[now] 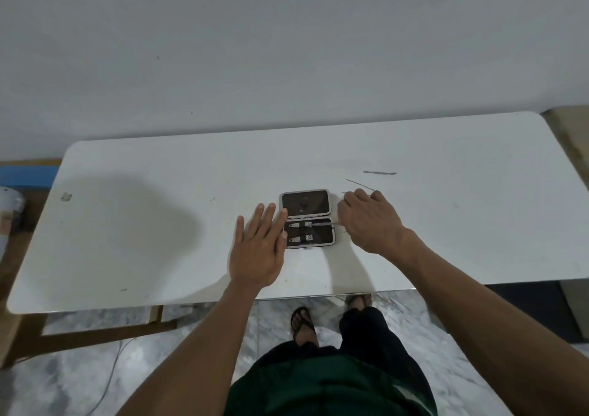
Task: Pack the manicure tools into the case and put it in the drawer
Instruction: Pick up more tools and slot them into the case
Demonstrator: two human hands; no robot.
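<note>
Black-lined manicure case lies open; flat left hand steadies it while right hand fingers pinch a slim metal tool into its slot.

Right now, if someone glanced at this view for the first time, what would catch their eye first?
The open black case at the middle of the white table, with two clippers strapped in its near half. The left hand lies flat at its left edge, while the right hand slides a thin metal tool in. Two more tools lie further right.
</note>
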